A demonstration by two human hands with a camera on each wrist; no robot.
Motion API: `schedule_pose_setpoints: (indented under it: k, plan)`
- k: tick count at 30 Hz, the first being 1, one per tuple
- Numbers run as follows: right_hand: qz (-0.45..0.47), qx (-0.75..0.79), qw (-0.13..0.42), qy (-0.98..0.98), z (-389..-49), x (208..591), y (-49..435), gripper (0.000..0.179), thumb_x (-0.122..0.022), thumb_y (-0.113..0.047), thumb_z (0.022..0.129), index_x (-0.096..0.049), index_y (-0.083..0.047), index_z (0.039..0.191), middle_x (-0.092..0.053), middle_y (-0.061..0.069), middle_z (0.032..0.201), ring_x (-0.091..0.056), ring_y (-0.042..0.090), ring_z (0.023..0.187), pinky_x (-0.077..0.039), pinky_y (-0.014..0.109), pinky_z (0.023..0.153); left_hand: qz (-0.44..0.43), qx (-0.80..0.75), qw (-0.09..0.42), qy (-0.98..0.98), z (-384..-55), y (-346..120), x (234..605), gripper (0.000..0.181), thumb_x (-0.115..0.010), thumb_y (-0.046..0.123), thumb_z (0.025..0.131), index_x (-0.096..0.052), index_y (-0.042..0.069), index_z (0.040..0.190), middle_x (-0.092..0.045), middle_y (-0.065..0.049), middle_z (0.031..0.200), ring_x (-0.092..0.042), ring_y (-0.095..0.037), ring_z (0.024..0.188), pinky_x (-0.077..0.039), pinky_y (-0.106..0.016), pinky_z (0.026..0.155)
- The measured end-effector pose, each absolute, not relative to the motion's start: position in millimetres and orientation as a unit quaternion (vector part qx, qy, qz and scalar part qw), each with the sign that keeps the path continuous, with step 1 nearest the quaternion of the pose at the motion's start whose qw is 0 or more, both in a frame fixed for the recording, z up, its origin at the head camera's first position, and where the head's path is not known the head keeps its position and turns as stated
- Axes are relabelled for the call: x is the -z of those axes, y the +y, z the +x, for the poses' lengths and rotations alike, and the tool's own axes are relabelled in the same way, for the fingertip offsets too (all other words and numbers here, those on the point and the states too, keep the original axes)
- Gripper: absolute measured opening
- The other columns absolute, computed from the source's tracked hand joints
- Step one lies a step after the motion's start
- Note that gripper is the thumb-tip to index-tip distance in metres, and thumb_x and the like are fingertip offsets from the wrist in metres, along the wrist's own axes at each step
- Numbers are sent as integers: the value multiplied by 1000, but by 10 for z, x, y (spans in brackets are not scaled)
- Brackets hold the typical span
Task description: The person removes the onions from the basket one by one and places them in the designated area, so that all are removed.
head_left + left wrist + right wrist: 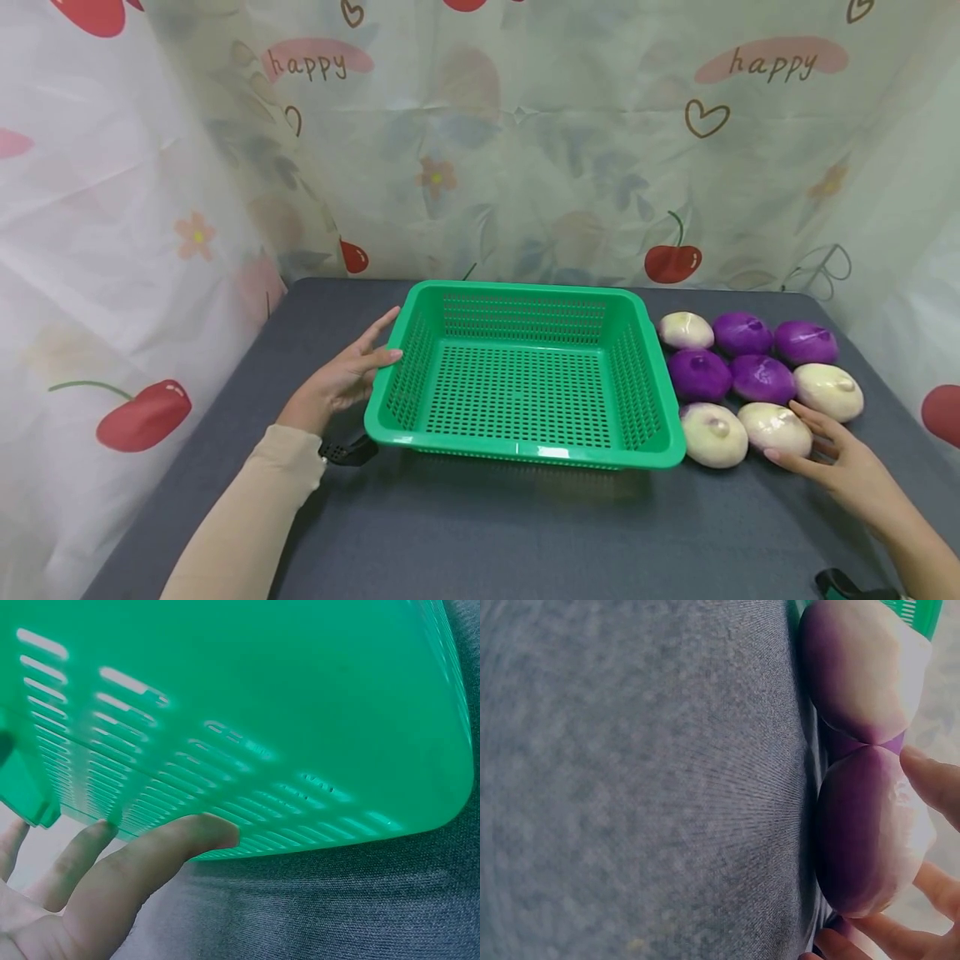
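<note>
In the head view a green plastic basket with slotted walls stands mid-table with nothing inside. My left hand is at its left side, fingers spread and fairly straight, a fingertip overlapping the rim. The left wrist view shows the thumb against the slotted wall. To the right of the basket my right hand holds a purple-and-white turnip in the front row, thumb on one side and fingers curved round the other. The right wrist view shows that turnip lying on the cloth against another turnip.
More turnips sit in close rows right of the basket, some purple side up, some white side up. A dark grey cloth covers the table. Printed curtains hang behind and at both sides.
</note>
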State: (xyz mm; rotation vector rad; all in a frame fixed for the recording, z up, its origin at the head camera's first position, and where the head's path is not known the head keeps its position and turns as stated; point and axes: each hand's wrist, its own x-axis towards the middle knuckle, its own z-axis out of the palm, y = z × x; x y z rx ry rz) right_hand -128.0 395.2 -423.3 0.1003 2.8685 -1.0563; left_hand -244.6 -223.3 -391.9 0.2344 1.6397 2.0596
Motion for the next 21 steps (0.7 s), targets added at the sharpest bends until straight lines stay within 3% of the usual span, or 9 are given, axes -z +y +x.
schedule_pose_setpoints:
  k: [1, 4, 7, 14, 18, 21]
  plan:
    - [34, 347, 43, 936, -1278, 4229, 3945, 91, -66, -38, 92, -10, -3, 155, -17, 34, 153, -35, 56, 121, -44, 19, 67, 85, -756, 247, 601, -2445, -2233, 3920, 77, -48, 3, 101, -9, 42, 154, -23, -20, 156, -61, -27, 114, -56, -46, 81]
    - [37, 353, 49, 934, -1276, 4212, 3934, 91, -65, -39, 93, -8, -3, 155, -14, 35, 154, -33, 58, 123, -49, 42, 78, 85, -756, 248, 600, -2448, -2232, 3923, 77, -49, 3, 100, -9, 42, 154, -23, -20, 156, -60, -28, 115, -56, -46, 81]
    - [38, 363, 53, 929, -1275, 4208, 3928, 92, -64, -39, 93, -6, -3, 155, -9, 34, 155, -30, 60, 125, -41, 64, 83, 84, -758, 248, 597, -2453, -2226, 3920, 78, -49, 4, 100, -9, 42, 154, -23, -20, 156, -60, -28, 115, -56, -46, 81]
    - [29, 352, 49, 934, -1296, 4193, 3943, 90, -65, -35, 93, -9, -1, 154, -17, 40, 150, -33, 61, 123, -48, 49, 77, 84, -754, 248, 603, -2464, -2223, 3921, 79, -51, 5, 100, -8, 43, 154, -23, -20, 156, -61, -27, 114, -56, -46, 82]
    - [20, 341, 44, 939, -1337, 4101, 3908, 90, -65, -35, 93, -10, 2, 153, -21, 44, 146, -31, 65, 123, -47, 57, 80, 81, -715, 236, 654, -2474, -2257, 3890, 79, -54, 11, 99, -6, 41, 155, -26, -20, 155, -56, -30, 120, -51, -52, 89]
    - [10, 343, 39, 939, -1388, 3967, 3836, 88, -63, -35, 94, -9, -1, 155, -19, 41, 149, -25, 64, 128, -40, 68, 86, 72, -673, 214, 704, -2471, -2278, 3802, 78, -57, 21, 99, -6, 36, 156, -27, -18, 155, -45, -38, 131, -43, -62, 96]
